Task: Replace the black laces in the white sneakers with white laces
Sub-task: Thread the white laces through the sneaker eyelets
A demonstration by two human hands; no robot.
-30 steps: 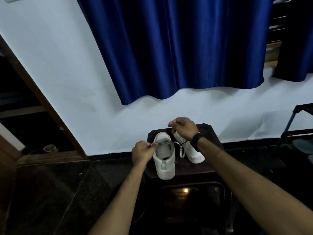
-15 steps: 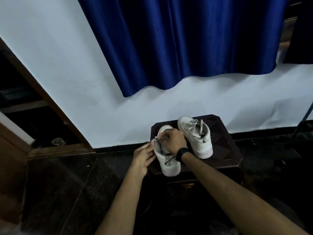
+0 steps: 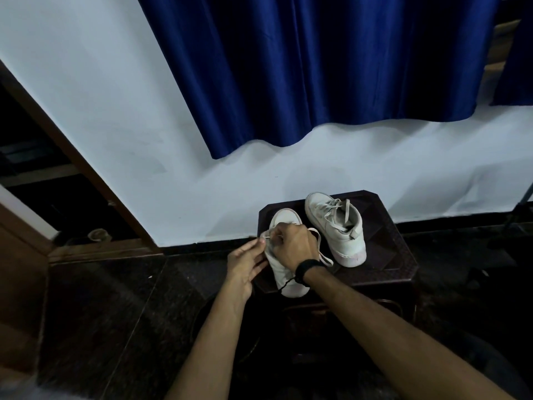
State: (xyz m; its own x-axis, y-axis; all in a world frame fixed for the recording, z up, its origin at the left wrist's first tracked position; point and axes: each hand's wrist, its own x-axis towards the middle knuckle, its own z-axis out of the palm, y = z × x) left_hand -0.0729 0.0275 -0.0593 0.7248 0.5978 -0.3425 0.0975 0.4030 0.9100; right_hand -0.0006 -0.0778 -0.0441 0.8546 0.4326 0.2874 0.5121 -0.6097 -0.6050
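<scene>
Two white sneakers stand on a dark stool (image 3: 383,255). The right sneaker (image 3: 336,226) carries a white lace through its eyelets. Over the left sneaker (image 3: 284,274) my right hand (image 3: 291,245) pinches the tip of a white lace (image 3: 318,236), which loops out to the right of that hand. My left hand (image 3: 245,262) rests against the sneaker's left side with straight fingers touching the lace tip. A short black lace end (image 3: 285,284) hangs near the heel, below my right wrist. The sneaker's eyelets are hidden by my right hand.
The stool stands against a white wall under a blue curtain (image 3: 302,67). A brown door frame (image 3: 72,145) slants at the left. The floor (image 3: 101,313) is dark polished stone. A dark metal stand (image 3: 522,209) shows at the right edge.
My right hand came down from above the right sneaker onto the left one. My left hand uncurled and now lies against the sneaker's side. The view shifted left, uncovering the right sneaker.
</scene>
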